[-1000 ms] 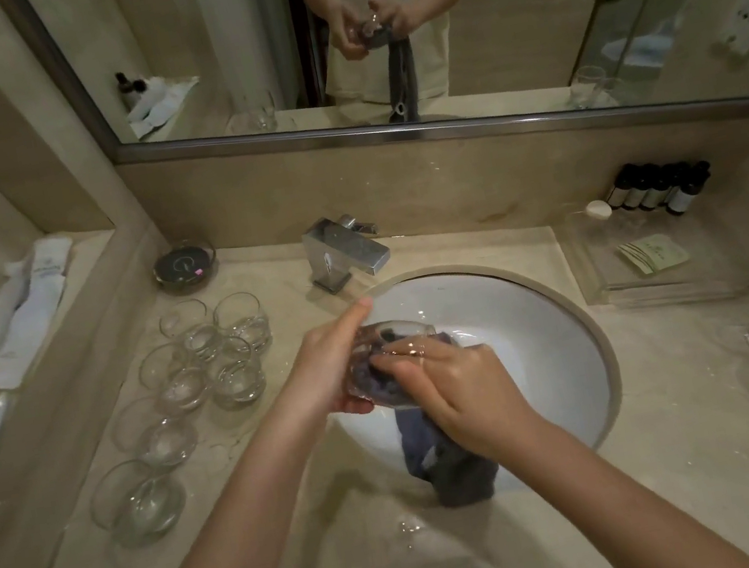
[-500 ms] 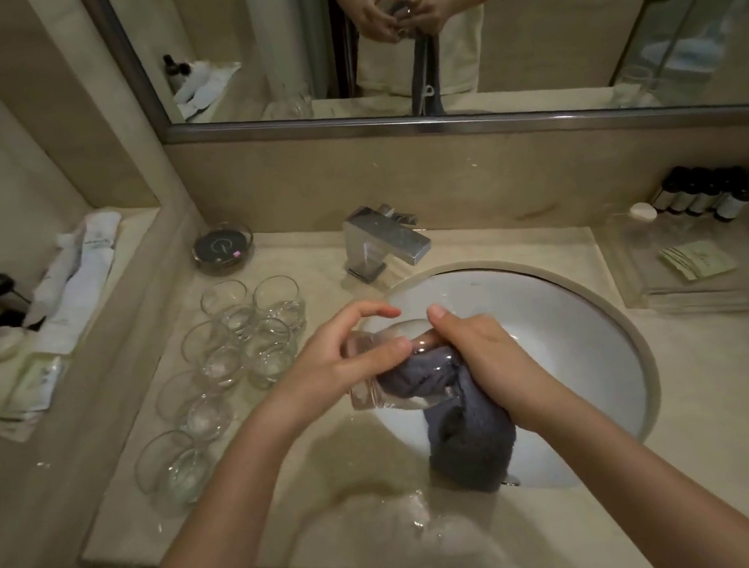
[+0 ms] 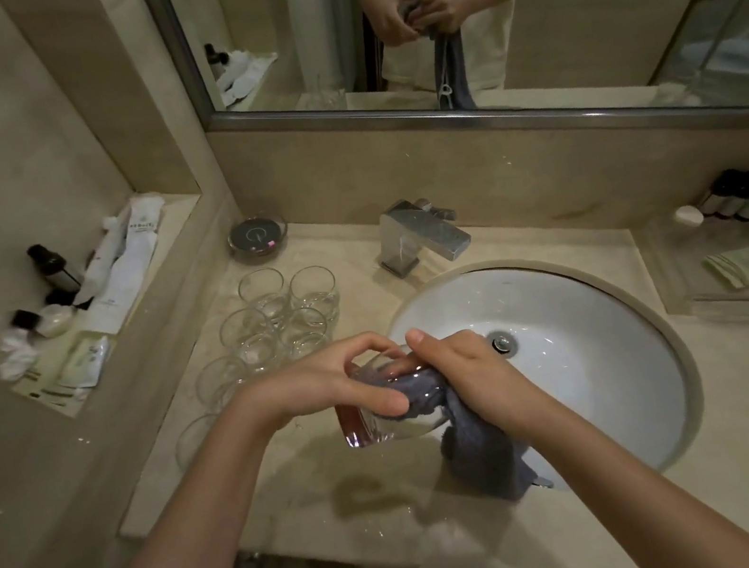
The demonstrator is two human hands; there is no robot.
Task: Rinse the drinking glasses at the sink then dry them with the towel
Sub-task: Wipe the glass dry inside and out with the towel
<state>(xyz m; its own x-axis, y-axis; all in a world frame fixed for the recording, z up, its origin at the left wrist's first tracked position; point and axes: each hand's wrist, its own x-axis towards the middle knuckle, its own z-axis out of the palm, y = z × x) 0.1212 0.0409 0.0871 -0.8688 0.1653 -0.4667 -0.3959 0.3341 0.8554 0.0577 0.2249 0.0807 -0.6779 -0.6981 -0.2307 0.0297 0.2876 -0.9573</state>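
Grey towel (image 3: 481, 445) now pushed deeper into glass (image 3: 385, 412); left hand (image 3: 330, 386) grips glass, right hand (image 3: 467, 367) twists cloth; drying underway.

Glasses (image 3: 279, 320) stand left of the sink (image 3: 588, 346).

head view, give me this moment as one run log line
phase: drying | left hand: holds glass on its side | right hand: pushes grey towel into glass | place: over sink edge | faucet: off
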